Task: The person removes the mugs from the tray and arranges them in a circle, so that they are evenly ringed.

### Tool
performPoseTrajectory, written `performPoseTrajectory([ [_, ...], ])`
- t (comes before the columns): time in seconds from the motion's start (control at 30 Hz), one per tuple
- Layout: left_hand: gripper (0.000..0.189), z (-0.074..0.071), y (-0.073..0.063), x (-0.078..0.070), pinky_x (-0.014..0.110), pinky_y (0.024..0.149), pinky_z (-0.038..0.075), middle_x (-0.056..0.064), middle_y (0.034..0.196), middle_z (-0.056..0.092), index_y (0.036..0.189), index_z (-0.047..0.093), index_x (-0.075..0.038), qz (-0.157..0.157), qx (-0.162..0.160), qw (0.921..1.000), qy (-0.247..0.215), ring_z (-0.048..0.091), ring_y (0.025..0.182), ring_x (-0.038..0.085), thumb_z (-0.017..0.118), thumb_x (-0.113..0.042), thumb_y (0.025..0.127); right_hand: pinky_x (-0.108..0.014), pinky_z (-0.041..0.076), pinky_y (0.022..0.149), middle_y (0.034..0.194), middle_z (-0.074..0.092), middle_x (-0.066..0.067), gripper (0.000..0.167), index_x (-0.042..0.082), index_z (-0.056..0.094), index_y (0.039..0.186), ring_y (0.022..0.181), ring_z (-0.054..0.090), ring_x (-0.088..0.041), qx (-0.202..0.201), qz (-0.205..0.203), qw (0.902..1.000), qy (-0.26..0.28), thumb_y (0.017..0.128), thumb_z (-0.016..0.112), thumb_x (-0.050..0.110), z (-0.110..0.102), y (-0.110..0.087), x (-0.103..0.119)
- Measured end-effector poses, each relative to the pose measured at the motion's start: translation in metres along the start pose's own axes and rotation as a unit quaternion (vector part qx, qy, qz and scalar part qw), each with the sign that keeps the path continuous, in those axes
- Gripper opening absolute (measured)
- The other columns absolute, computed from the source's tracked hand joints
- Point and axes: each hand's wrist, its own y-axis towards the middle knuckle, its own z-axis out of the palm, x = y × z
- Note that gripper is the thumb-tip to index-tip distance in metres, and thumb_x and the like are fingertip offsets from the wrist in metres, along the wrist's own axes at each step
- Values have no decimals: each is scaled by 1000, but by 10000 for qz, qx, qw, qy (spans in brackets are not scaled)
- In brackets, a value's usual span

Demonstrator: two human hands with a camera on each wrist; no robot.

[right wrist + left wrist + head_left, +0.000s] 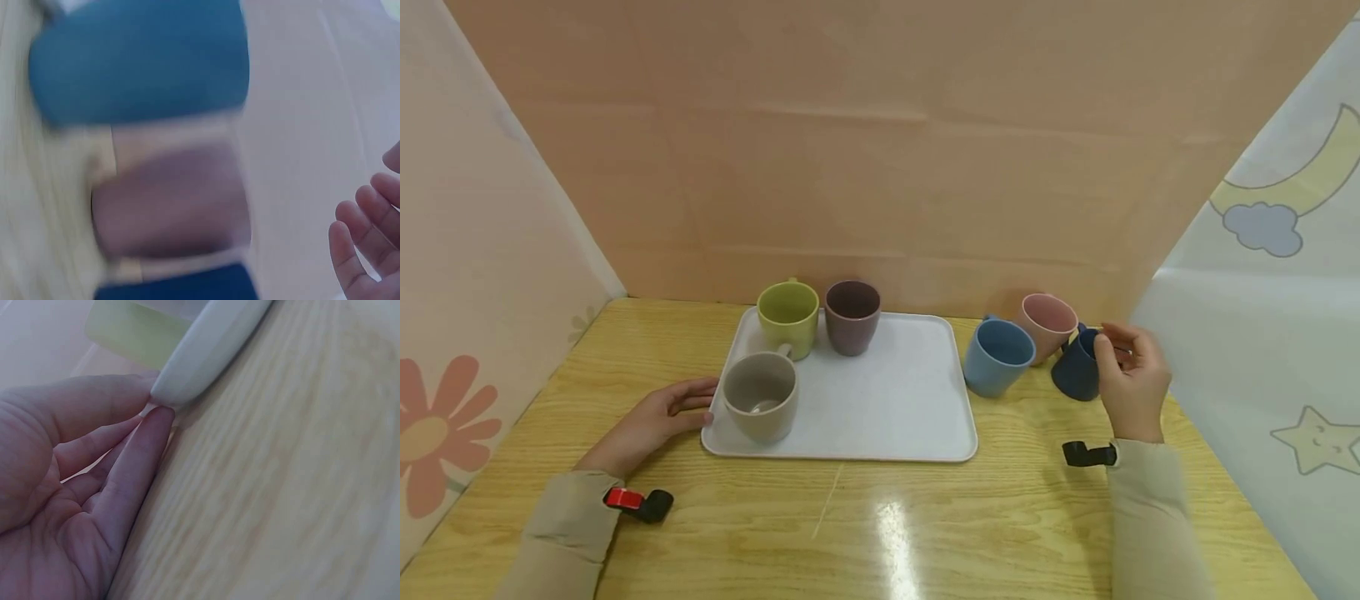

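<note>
A white tray (pixel 880 408) lies on the table. My left hand (pixel 658 421) is at its left edge, and the left wrist view shows straight fingertips (pixel 164 419) touching the tray's rim (pixel 187 375). At the right, my right hand (pixel 1135 379) reaches over a dark blue mug (pixel 1075 375), overlapping its rim in the head view. The right wrist view has the fingers (pixel 359 219) spread apart, with the dark blue mug (pixel 178 286) low in the frame. Beside that mug stand a pink mug (pixel 1048 321) and a light blue mug (pixel 996 358).
On the tray's left half stand a beige mug (pixel 762 396), a green mug (pixel 790 317) and a purple mug (pixel 853 321). An orange-tan sheet (pixel 880 150) hangs behind the table (pixel 760 525). Printed panels close off the left and right sides.
</note>
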Motion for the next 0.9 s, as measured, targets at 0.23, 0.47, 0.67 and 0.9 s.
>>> performPoseTrajectory([
  [0.23, 66, 1, -1, -1, 11, 95, 44, 20, 154, 43, 154, 38, -1, 98, 29, 9999, -85, 54, 120, -4, 68, -25, 100, -11, 48, 84, 107, 67, -12, 20, -8, 69, 113, 96, 61, 1, 647, -640, 9939, 627, 93, 64, -8, 26, -16, 32],
  [0.47, 67, 0, -1, -1, 11, 95, 43, 20, 154, 43, 154, 39, -1, 84, 1, 9999, -67, 54, 120, -4, 68, -25, 99, -15, 51, 85, 107, 67, -7, 22, -12, 65, 114, 99, 64, -5, 1498, -636, 9744, 1551, 92, 62, -15, 52, -39, 59],
  [0.67, 66, 2, -1, 0, 12, 95, 44, 22, 153, 43, 153, 38, 1, 106, 9, 9999, -123, 54, 119, -4, 68, -24, 99, -19, 53, 87, 110, 65, -23, 27, -10, 64, 118, 103, 64, -11, 2417, -547, 9442, 2168, 92, 62, -16, 79, -63, 80],
  [0.9, 67, 1, -1, -1, 11, 95, 43, 21, 153, 44, 153, 39, 0, 80, -14, 9999, -68, 54, 120, -4, 69, -25, 99, -37, 56, 92, 122, 62, -26, 32, -10, 60, 123, 110, 64, -37, 3514, -422, 9056, 2338, 91, 67, -9, 118, -82, 113],
])
